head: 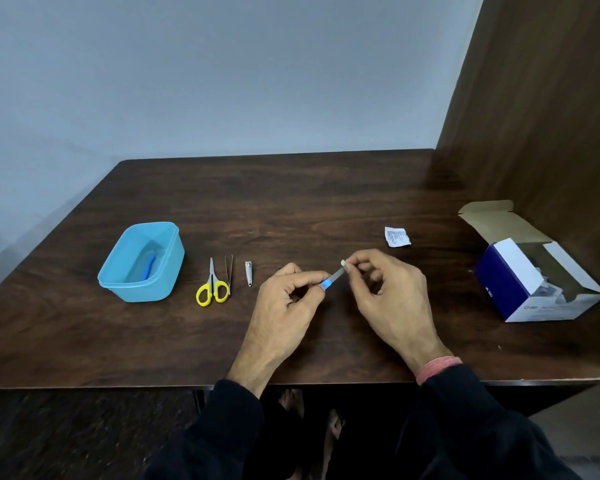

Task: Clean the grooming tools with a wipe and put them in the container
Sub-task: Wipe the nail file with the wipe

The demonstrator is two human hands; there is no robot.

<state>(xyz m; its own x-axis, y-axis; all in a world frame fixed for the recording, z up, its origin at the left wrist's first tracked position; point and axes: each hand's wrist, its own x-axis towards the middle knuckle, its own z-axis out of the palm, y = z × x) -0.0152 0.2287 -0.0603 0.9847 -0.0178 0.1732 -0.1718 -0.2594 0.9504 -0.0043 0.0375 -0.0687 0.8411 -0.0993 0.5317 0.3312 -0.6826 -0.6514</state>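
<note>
My left hand (288,299) pinches the blue handle of a small metal nail file (332,277) above the table's middle. My right hand (392,299) holds a small white wipe (343,263) pressed against the file's tip between thumb and forefinger. A light blue plastic container (118,271) stands at the left with one blue-handled tool (149,268) lying inside. Between the container and my left hand lie yellow-handled scissors (212,287), thin tweezers (229,271) and a small nail clipper (248,273), side by side on the wood.
A torn white wipe wrapper (397,236) lies beyond my right hand. An open blue-and-white cardboard box (520,289) sits at the right, beside a wooden side panel (548,116). The dark wooden table (153,341) ends at a grey wall behind.
</note>
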